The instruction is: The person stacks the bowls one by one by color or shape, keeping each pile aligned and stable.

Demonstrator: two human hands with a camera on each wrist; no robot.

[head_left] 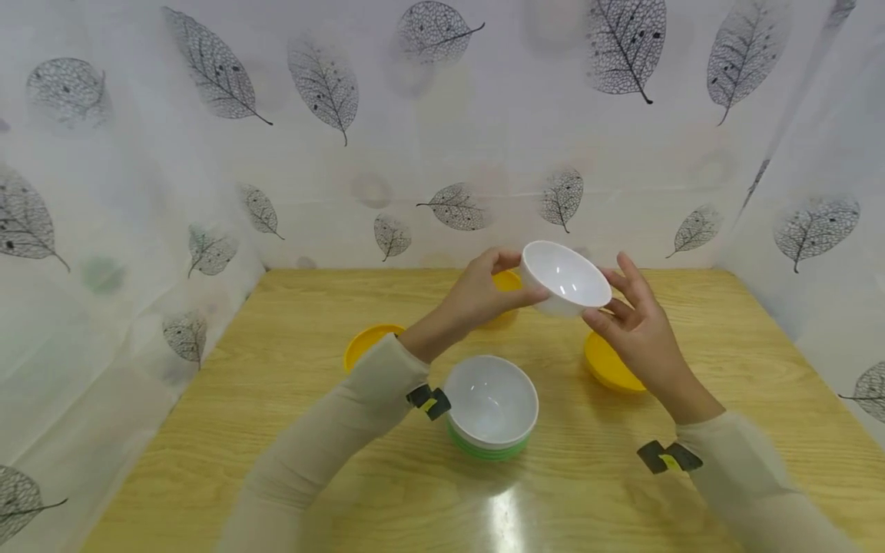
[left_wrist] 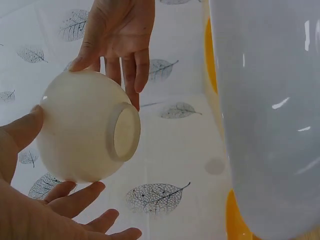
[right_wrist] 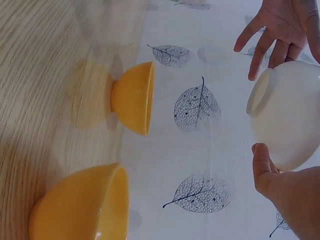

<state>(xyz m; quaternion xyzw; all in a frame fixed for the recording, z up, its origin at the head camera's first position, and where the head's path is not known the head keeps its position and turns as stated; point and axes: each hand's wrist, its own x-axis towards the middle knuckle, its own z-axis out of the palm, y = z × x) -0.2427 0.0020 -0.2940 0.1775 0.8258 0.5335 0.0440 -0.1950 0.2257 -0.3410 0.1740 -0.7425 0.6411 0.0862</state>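
1. I see both hands grasping one white bowl [head_left: 563,280], held in the air above the counter [head_left: 207,461], beyond the stack of bowls.
2. My left hand [head_left: 484,290] pinches it on its left side, thumb toward me and fingers at the far edge.
3. My right hand [head_left: 634,319] grips the opposite side, with the thumb low and one finger raised off the rim.
4. The bowl is tilted, its opening turned up toward my head view; both wrist views show me its outside and foot ring [left_wrist: 124,132].
5. Nearer me, a second white bowl [head_left: 491,399] sits upright on green bowls [head_left: 489,453].
6. I count three yellow bowls: one at left [head_left: 365,346], partly behind my left forearm; one at the back [head_left: 508,281], partly hidden; one at right [head_left: 610,365], partly behind my right hand.
7. Leaf-printed cloth [head_left: 442,115] hangs behind the counter.
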